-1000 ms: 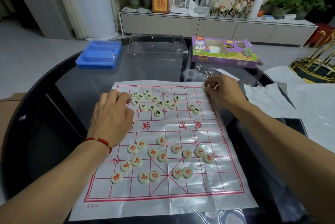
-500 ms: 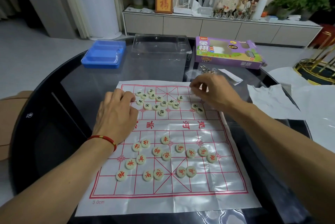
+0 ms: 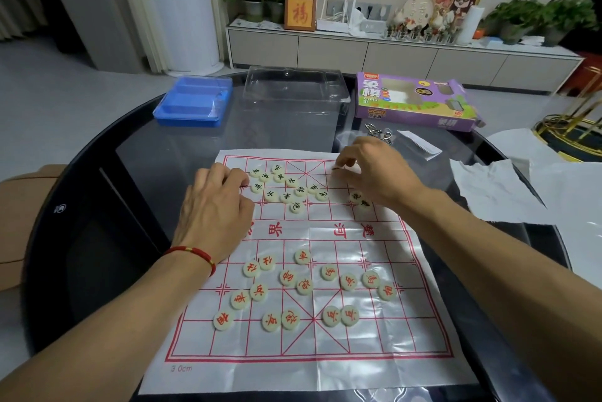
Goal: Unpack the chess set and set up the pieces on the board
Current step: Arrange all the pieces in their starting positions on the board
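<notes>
Red pieces (image 3: 304, 286) lie scattered low on the board (image 3: 374, 352); green pieces (image 3: 286, 188) cluster upper centre. Left hand (image 3: 216, 206) rests curled at their left edge — grip unclear. Right hand (image 3: 374, 173) pinches a piece (image 3: 336, 168) at the board's top. Box (image 3: 413, 102) beyond.

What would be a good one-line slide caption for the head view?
Right hand places a round cream piece on the red-lined plastic board sheet; left hand rests on the sheet beside the green-lettered pieces.
</notes>
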`<act>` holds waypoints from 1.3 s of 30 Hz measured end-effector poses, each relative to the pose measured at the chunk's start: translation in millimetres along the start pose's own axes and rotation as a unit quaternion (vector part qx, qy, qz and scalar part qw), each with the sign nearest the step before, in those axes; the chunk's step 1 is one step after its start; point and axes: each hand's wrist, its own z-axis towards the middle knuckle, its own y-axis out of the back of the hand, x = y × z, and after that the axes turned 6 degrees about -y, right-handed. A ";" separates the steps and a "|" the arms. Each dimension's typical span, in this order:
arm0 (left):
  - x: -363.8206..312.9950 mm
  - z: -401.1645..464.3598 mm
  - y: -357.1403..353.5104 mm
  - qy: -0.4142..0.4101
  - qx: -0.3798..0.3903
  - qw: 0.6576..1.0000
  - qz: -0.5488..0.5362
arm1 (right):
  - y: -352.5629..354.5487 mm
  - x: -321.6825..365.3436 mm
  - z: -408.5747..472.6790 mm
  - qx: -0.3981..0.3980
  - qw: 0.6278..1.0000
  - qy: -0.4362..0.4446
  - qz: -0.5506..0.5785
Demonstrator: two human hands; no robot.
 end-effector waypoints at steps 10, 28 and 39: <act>1.9 0.2 -2.6 -0.004 -0.008 1.000 0.000 | 3.6 -7.1 13.1 0.009 0.998 -0.027 -0.061; 1.8 -0.3 -2.9 0.000 -0.007 1.000 0.006 | 1.6 -9.8 20.4 0.036 0.994 0.031 -0.097; 1.9 0.3 -4.0 -0.002 -0.010 1.000 0.010 | 20.5 -10.5 18.4 0.045 0.994 0.020 -0.096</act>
